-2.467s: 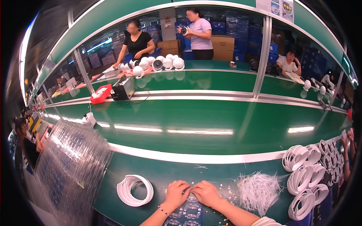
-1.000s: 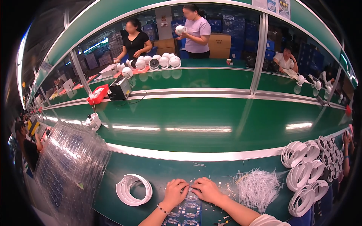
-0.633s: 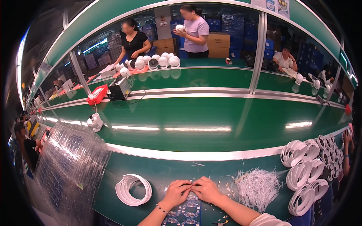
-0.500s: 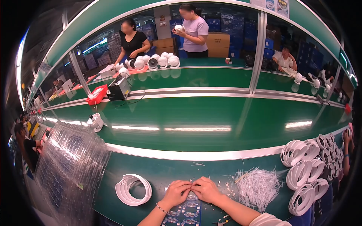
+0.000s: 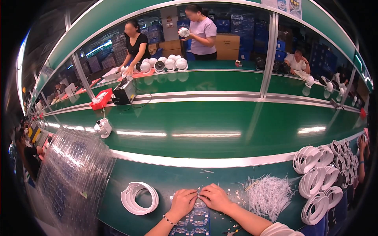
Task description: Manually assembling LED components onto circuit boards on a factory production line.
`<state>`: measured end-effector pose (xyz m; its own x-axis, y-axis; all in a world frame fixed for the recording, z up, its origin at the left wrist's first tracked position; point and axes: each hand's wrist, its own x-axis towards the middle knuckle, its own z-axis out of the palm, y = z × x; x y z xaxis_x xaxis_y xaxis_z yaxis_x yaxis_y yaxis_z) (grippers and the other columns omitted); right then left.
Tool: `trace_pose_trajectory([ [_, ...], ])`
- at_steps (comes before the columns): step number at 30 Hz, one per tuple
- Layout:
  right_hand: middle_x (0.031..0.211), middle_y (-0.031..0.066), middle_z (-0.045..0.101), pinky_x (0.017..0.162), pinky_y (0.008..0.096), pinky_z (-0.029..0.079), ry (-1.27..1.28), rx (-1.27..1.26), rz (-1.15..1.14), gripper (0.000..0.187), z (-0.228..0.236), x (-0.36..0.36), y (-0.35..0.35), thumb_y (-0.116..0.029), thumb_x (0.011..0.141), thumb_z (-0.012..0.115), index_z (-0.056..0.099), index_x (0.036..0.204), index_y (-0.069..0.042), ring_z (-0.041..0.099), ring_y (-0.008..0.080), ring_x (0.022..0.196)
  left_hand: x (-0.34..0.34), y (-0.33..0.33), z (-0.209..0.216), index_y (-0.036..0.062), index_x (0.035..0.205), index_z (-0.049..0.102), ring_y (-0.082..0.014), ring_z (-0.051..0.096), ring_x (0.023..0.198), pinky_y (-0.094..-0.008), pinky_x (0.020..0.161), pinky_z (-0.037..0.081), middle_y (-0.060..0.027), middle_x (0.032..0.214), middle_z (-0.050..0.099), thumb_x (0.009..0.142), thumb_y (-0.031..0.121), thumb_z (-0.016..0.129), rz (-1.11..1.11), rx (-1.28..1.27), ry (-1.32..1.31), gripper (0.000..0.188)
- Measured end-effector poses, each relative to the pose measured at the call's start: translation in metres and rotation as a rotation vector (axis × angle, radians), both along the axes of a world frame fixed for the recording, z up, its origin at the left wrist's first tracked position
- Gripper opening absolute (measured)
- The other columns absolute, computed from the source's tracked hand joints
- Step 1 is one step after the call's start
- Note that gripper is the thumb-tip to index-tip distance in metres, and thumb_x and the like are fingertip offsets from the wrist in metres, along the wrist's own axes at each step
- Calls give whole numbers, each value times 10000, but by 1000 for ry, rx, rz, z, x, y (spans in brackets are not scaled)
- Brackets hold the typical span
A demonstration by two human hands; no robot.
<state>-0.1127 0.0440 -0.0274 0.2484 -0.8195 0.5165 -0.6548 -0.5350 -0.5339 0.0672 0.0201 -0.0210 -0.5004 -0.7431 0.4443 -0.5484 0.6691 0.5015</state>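
Above the far end of a blue circuit board panel [image 5: 191, 223], my left hand [image 5: 184, 202] and my right hand [image 5: 215, 197] come together. Both are closed, with thumbs and fingertips pinched close to each other. Whatever lies between the fingertips is too small to make out. Small pale pieces [image 5: 232, 193] lie scattered beside my right hand. A white plastic ring [image 5: 125, 199] rests on the green table left of my left hand.
To the right lies a pile of thin white strips [image 5: 269, 197], with stacked white rings [image 5: 315, 204] beyond. Clear plastic trays [image 5: 73, 177] are heaped at left. A white camera-like unit [image 5: 103, 128] stands on the green belt [image 5: 189, 118]. Co-workers stand across it.
My fingertips have parted slightly. The white unit on the belt has shifted right. Across the belt, one person reaches toward the white units; another has turned and raised the one held.
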Motion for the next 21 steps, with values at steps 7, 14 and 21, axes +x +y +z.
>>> trace_pose_trajectory([
  [7, 866, 35, 608, 703, 336, 483, -15, 33, 43, 99, -5, -1, 3, -133, 743, 689, 660, 807, -62, 564, 229, 805, 20, -2, 12, 54, 789, 705, -239, 631, 832, -343, 759, 487, -38, 903, 692, 740, 145, 708, -36, 121, -80, 102],
  [14, 845, 25, 604, 673, 339, 487, -14, 29, 26, 103, -6, -4, 2, -164, 749, 700, 659, 785, -76, 565, 222, 786, 31, -12, 21, 41, 820, 678, -262, 606, 889, -372, 807, 469, -56, 960, 668, 773, 164, 671, -208, 229, -141, 132],
  [21, 830, 29, 614, 667, 328, 490, -2, 5, 24, 114, -3, -5, 2, -168, 738, 719, 664, 777, -76, 572, 225, 763, 27, -10, 17, 38, 841, 690, -271, 607, 852, -366, 774, 483, -69, 959, 666, 760, 119, 687, -196, 158, -109, 114],
])
